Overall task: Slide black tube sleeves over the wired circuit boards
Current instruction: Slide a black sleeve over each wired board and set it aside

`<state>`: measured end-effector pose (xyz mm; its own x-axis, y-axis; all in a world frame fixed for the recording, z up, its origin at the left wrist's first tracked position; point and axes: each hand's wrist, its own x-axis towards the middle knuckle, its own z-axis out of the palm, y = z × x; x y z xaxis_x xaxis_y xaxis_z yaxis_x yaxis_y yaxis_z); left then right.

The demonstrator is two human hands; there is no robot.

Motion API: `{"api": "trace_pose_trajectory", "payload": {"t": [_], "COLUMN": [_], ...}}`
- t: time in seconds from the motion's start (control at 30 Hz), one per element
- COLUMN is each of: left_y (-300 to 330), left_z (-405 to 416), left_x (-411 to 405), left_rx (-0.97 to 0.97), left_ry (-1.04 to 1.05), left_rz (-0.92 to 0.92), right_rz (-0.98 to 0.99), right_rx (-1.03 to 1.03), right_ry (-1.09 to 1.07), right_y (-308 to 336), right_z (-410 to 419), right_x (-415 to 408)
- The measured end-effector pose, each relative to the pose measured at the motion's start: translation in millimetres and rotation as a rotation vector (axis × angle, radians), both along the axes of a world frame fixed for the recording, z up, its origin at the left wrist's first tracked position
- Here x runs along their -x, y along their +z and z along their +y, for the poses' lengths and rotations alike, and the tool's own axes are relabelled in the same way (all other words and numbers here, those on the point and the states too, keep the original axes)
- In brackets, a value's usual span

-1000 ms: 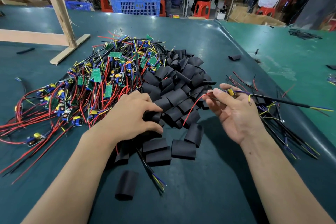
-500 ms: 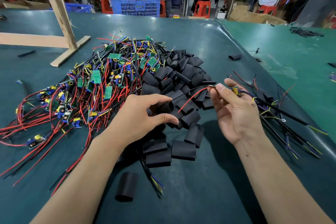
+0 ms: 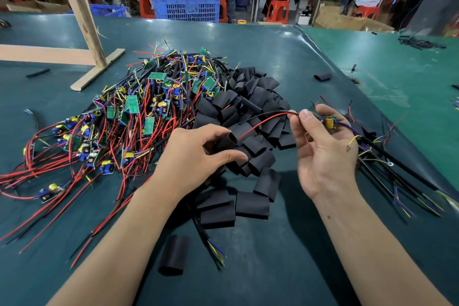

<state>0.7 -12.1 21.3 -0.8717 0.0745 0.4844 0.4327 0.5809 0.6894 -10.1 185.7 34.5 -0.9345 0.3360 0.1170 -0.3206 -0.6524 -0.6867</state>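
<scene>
L hand holds sleeve w/ open mouth turned right toward red wire tip, probably so leads feed straight in. Thumb + forefinger curled round sleeve, pinching it just above sleeve pile. R hand lifts board right of pile, palm up, leads pointing left at sleeve; thumb + fingertips pinch board and wires, other fingers loosely bent. Wire tip just beside mouth, not yet in. Unsleeved boards heaped left; table green.
</scene>
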Motion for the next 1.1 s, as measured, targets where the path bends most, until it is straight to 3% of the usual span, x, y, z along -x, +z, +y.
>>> {"api": "trace_pose_trajectory", "payload": {"t": [0.47, 0.77, 1.1], "left_y": [0.8, -1.8, 1.1], "left_z": [-3.4, -1.0, -2.9], "left_x": [4.0, 3.5, 2.0], "left_rx": [-0.026, 0.011, -0.038], "left_ry": [0.065, 0.046, 0.003], "left_rz": [0.079, 0.015, 0.138], "right_rz": [0.030, 0.129, 0.067], "right_rx": [-0.121, -0.104, -0.202], "right_ry": [0.056, 0.114, 0.064], "right_y": [-1.0, 4.5, 0.0], "right_z": [-6.3, -0.8, 4.7], "right_x": [-5.4, -7.4, -2.7]}}
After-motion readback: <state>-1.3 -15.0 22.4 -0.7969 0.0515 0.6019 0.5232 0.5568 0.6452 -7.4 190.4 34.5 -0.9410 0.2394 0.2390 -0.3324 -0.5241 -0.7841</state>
